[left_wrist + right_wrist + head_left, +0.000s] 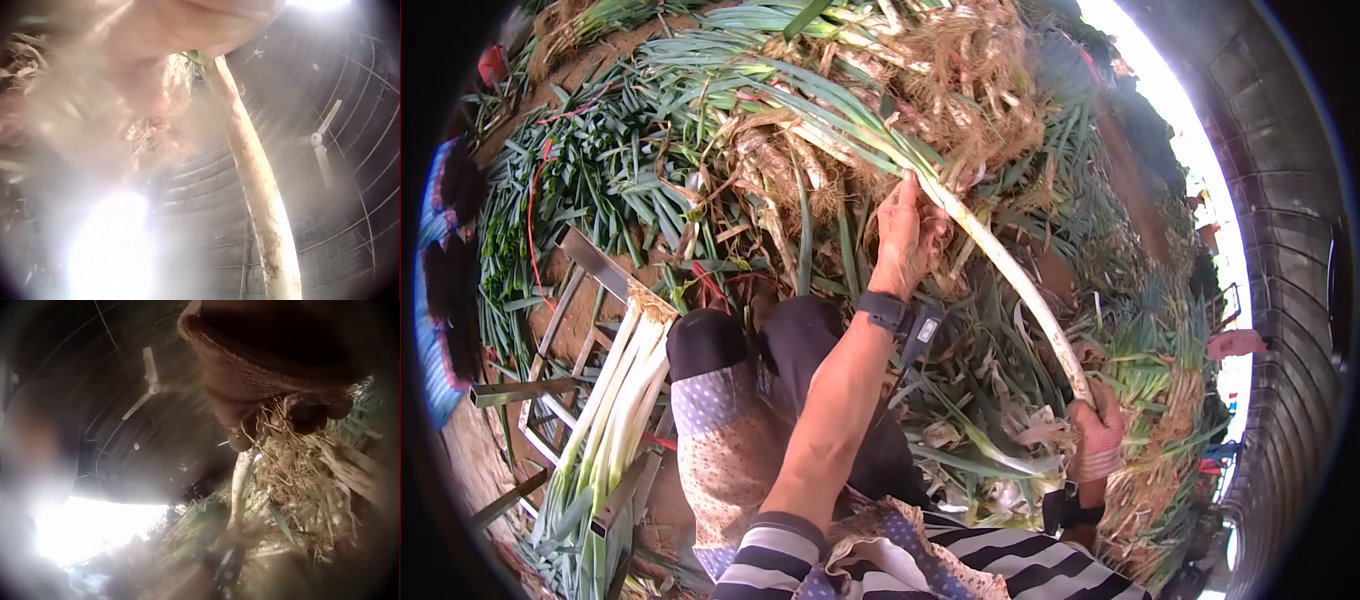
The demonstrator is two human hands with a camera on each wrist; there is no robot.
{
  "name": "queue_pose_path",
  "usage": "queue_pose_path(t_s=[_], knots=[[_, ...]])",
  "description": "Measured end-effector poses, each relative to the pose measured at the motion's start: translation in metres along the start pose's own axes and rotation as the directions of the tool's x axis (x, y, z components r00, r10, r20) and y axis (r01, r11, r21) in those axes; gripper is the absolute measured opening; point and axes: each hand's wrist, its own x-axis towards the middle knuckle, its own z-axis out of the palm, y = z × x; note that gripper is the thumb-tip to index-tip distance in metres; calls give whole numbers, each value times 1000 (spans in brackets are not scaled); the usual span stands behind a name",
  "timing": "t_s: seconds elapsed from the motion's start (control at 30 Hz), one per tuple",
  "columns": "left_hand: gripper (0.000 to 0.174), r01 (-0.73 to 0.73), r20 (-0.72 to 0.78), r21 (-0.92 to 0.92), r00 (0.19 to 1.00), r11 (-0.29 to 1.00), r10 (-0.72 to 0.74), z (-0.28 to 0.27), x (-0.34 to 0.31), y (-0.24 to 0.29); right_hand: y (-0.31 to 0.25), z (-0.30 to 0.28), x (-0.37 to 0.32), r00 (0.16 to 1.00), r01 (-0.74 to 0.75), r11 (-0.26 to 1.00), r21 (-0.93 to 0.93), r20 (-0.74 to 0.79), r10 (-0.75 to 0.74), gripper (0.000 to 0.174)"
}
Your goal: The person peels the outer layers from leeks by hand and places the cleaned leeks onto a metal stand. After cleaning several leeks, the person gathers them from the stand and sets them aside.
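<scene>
A leek [1022, 283] is held by both hands, as the head view shows: its neck, near 12 o'clock, is pinched by the left hand [907, 232], and its root end, at 4 o'clock, is gripped by the curled fingers of the right hand [1097, 435]. Its leaves are pointed towards 11 o'clock, over a pile [990, 100] of rooted stalks. Scraps [1015, 462] are strewn around 5 o'clock. At 8 o'clock, pale stalks [615, 390] are laid in a metal frame [600, 262]; at 10 o'clock, greens [605, 165] are heaped.
</scene>
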Motion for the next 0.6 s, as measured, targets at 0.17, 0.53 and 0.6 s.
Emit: queue_pose_path(t_s=[0.17,0.53,0.6], knots=[[29,-22,69,38,997,999,19,11,-20,1,46,19,-7,994,35,947,-319,-91,-67,42],[30,-194,124,952,952,239,281,-31,-2,-32,68,131,40,989,105,839,-534,141,-34,33],[25,-231,210,968,958,93,196,-26,-14,-35,79,144,53,979,6,942,-335,195,63,31]])
